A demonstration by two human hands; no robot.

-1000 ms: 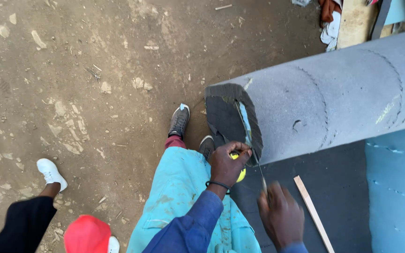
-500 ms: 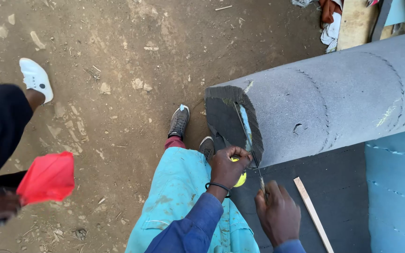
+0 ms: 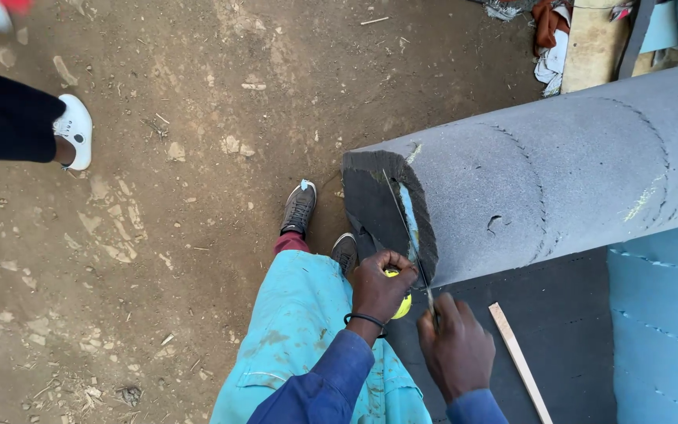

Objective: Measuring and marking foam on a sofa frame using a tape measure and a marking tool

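A thick grey foam block (image 3: 543, 173) with a rounded edge lies across a dark grey board (image 3: 543, 330). Its near end is dark and ragged, with a thin blade (image 3: 410, 235) sunk into it. My right hand (image 3: 453, 349) is closed on the blade's handle just below the foam end. My left hand (image 3: 378, 286) is closed around a yellow tape measure (image 3: 398, 302) at the lower corner of the foam end, right beside the blade.
A wooden strip (image 3: 519, 361) lies on the dark board. Light blue foam (image 3: 661, 322) sits at the right. My shoes (image 3: 300, 206) stand on the dirt ground (image 3: 158, 251). Another person's leg and white shoe (image 3: 74, 129) are at upper left. Rags and planks (image 3: 582, 39) lie beyond the foam.
The other person walked from lower left to upper left, carrying the red thing out of view. My right hand moved the blade slightly up and left; my left hand stayed put.
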